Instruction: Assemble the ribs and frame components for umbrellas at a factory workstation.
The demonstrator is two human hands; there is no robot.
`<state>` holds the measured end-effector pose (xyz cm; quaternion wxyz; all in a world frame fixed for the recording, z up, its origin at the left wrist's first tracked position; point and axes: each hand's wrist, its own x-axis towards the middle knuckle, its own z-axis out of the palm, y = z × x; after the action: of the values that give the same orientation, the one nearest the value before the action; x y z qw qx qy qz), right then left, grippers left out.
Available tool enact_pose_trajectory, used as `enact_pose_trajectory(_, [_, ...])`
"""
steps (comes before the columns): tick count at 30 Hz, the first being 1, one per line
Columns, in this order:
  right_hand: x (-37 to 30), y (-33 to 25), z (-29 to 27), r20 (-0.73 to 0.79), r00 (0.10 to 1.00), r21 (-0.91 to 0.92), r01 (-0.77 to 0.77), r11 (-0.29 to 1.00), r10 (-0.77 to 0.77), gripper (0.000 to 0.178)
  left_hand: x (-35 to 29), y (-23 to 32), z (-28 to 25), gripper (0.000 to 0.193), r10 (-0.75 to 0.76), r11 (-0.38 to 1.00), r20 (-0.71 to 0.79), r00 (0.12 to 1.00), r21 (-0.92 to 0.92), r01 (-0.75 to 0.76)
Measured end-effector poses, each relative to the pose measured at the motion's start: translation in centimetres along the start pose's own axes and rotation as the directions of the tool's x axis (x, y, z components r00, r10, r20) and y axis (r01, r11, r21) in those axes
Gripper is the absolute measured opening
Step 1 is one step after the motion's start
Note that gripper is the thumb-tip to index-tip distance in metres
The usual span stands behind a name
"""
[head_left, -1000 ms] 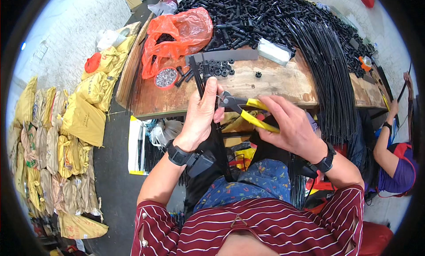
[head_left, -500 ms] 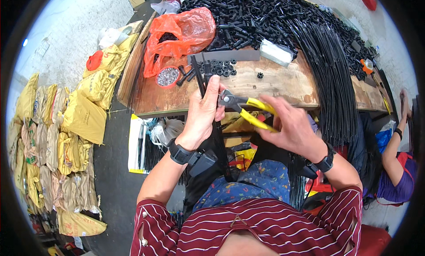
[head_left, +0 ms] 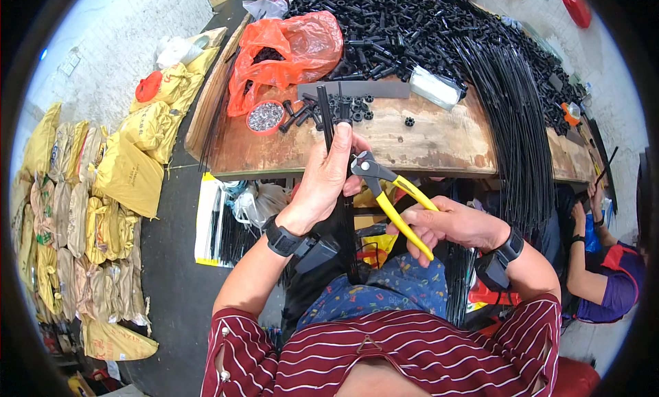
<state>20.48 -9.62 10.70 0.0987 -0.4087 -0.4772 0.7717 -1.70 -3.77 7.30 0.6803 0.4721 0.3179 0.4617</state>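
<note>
My left hand is closed around a bundle of thin black rods, held roughly upright at the table's front edge. A short black fitting on a thin rod stands up beside my left thumb. My right hand grips end-cutting pliers with yellow handles. The handles are spread apart, and the metal jaws sit against the fingers of my left hand. Whether the jaws touch a rod is hidden by those fingers.
On the wooden table are a red bowl of small metal pieces, loose black rings, a red plastic bag, a heap of black parts and long black rods. Yellow sacks lie left. Another person works at right.
The pliers have turned so their handles point lower, and my right hand has dropped with them. My left hand and the rods have shifted slightly right in view. The other person's arms have moved.
</note>
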Motion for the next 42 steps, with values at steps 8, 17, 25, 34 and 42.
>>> enact_pose_trajectory(8, [-0.3,-0.3,-0.4,0.122,0.989,0.137,0.061,0.989,-0.078,0.061,0.0,0.0,-0.2,0.060,-0.003,1.000,0.053,0.999,-0.008,0.003])
enact_pose_trajectory(17, [1.1,3.1,1.7,-0.035,0.973,0.138,0.232,0.963,-0.229,0.050,0.0,-0.2,-0.3,0.064,-0.025,1.000,0.088,0.996,-0.014,0.027])
enact_pose_trajectory(25, [3.0,6.3,4.2,-0.232,0.888,0.063,0.422,0.905,-0.398,0.042,-0.1,0.1,0.3,0.065,-0.045,0.999,0.109,0.993,0.019,0.043])
enact_pose_trajectory(34, [1.7,3.7,3.1,-0.115,0.950,0.085,0.300,0.950,-0.290,0.052,-0.2,0.1,-0.2,0.060,-0.025,1.000,0.080,0.997,0.009,0.025])
enact_pose_trajectory(42, [2.3,4.6,3.3,-0.210,0.919,-0.017,0.338,0.941,-0.334,0.051,-0.1,0.0,-0.3,0.058,-0.015,1.000,0.088,0.996,-0.013,0.016])
